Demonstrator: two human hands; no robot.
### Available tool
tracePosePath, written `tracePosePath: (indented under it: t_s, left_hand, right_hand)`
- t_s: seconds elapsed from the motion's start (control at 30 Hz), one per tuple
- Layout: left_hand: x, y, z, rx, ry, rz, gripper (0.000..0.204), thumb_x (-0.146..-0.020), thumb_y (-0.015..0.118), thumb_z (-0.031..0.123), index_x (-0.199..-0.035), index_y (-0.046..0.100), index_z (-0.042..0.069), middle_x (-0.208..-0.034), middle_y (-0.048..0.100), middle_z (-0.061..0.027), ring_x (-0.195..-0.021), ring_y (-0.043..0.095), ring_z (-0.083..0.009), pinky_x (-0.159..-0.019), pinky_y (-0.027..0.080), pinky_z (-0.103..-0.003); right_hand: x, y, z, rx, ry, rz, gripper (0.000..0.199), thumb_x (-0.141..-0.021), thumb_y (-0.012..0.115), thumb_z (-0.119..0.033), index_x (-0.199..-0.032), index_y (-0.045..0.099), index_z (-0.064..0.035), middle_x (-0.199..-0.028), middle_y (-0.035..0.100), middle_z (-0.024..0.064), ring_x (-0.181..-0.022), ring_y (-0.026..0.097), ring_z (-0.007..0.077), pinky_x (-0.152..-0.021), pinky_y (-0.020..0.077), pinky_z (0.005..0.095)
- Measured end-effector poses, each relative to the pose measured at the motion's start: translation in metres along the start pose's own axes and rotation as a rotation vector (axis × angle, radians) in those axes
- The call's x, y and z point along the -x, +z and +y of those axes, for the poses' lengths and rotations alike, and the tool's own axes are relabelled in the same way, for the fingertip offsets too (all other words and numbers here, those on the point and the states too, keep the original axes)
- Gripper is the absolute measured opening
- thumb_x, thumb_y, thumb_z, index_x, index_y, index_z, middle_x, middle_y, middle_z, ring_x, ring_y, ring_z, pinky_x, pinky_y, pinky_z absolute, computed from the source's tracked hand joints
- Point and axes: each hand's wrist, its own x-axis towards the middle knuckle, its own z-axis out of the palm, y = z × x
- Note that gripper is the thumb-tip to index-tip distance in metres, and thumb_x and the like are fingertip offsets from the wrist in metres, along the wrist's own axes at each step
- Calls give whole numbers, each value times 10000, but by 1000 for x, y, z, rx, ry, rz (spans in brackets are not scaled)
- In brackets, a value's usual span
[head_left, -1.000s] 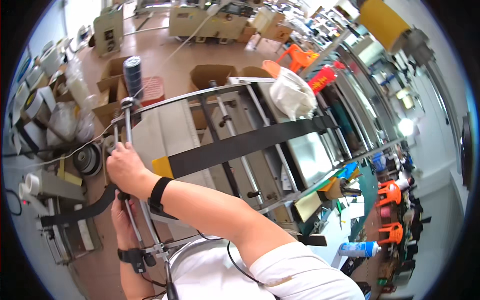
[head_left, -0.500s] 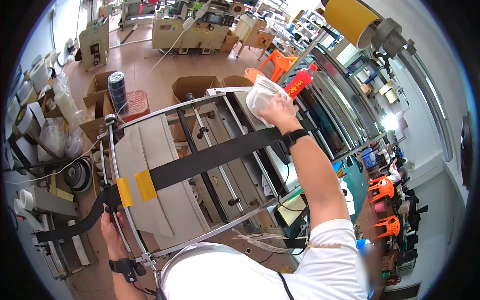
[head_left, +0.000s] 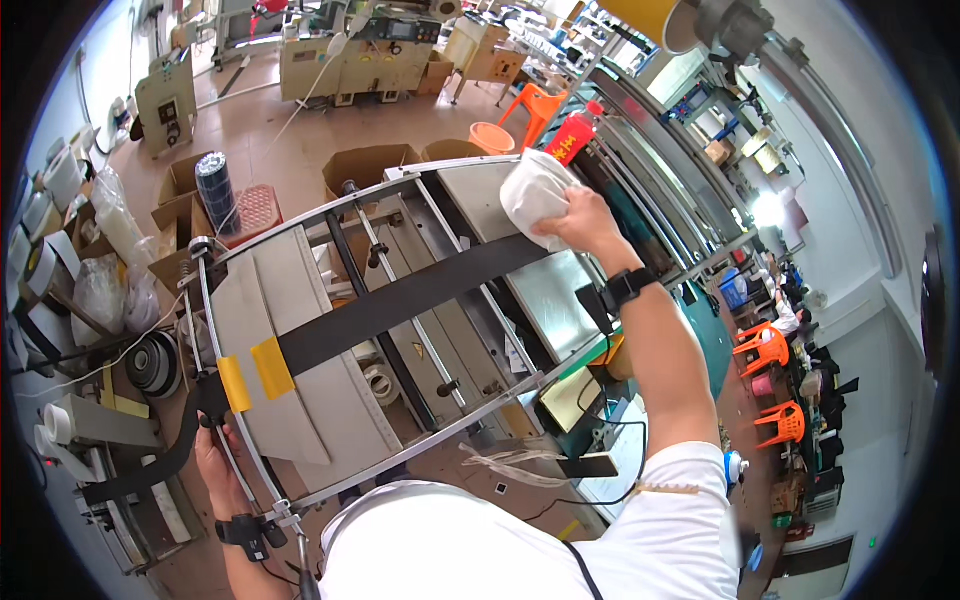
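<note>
Up top, right hand (head_left: 580,222) clamped on white cloth (head_left: 535,195) — left hand (head_left: 215,455) gripping black belt (head_left: 400,300).

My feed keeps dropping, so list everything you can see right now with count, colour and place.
black belt: 1, black, across machine frame
yellow tape: 2 strips, yellow, belt's left end
white cloth: 1, white, far end of frame
red bottle: 1, red, beyond cloth
cardboard boxes: several, brown, floor behind frame
orange chairs: several, orange, right side
left hand: near belt's left end, grip unclear
right hand: gripping cloth
</note>
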Motion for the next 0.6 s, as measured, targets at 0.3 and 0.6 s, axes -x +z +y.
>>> tracePosePath:
  t_s: [0.3,0.6]
  left_hand:
    - [0,6,-4,-2,15,2,207,-1025,606,315,-1008,647,112,-772,667,4,-670,661,-89,-563,567,-208]
    - [12,17,18,-247,-115,-66,329,-1034,556,431,-984,661,123,-780,675,0,-651,644,-89,-519,522,-219]
  right_hand:
    - [37,76,52,148,-26,326,659,-631,893,-418,-1080,694,21,-1110,674,226,-1105,631,366,-992,479,436]
    - [197,-23,-64,-273,-246,308,362,-817,781,-240,-1097,718,-20,-1016,729,165,-913,698,316,-842,551,378]
